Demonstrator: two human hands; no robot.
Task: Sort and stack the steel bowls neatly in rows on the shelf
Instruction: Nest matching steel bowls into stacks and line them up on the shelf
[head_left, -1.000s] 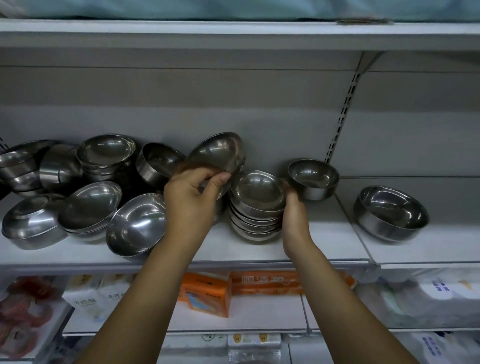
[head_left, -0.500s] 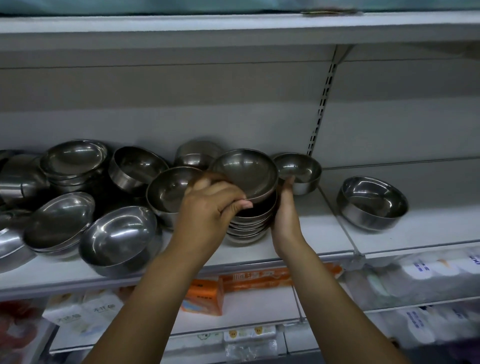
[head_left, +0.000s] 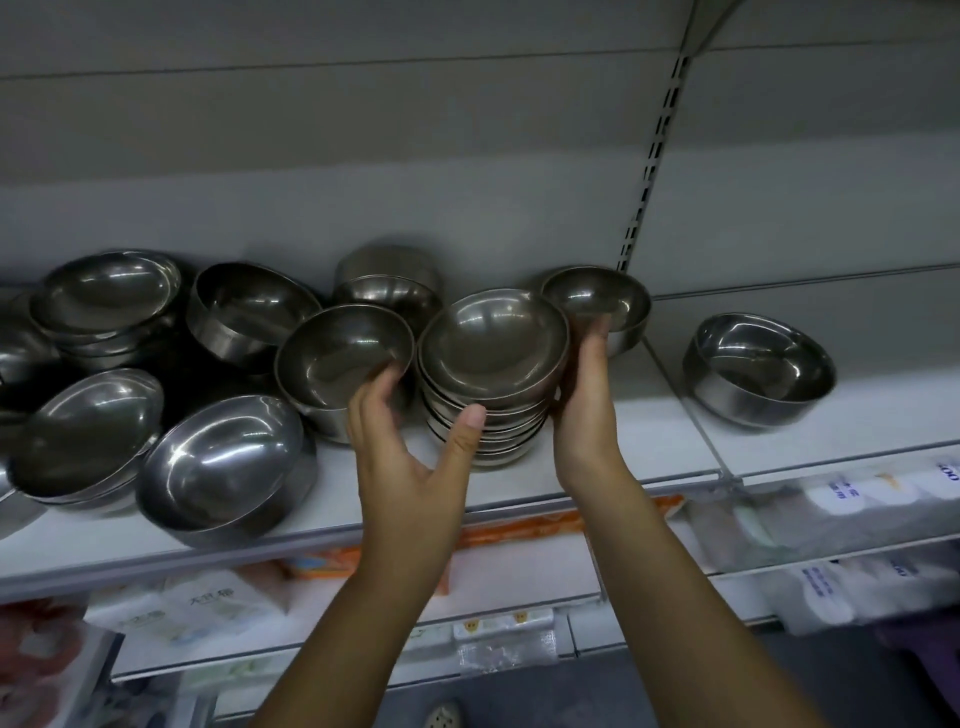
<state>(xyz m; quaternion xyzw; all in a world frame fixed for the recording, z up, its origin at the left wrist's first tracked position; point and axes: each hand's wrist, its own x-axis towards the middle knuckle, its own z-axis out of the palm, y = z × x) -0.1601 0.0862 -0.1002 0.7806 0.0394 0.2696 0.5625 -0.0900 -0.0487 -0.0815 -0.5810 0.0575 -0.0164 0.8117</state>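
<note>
A stack of several shallow steel bowls (head_left: 493, 364) stands mid-shelf. My left hand (head_left: 410, 457) wraps its left side, with the thumb on the front rims and the fingers curled behind, next to a deeper bowl (head_left: 337, 353). My right hand (head_left: 587, 410) lies flat against the stack's right side, fingers pointing up. A small bowl (head_left: 597, 296) sits just behind my right fingertips. One wide bowl (head_left: 758, 369) stands alone on the right shelf section.
A jumble of tilted and nested steel bowls (head_left: 156, 395) fills the left of the white shelf (head_left: 644, 431). A slotted upright (head_left: 649, 171) divides the back wall. Packaged goods and an orange box (head_left: 332, 561) lie on the lower shelves.
My left hand set the bowl it carried on top of the stack, let go, and dropped to the stack's left side. My right hand stayed against the right side.
</note>
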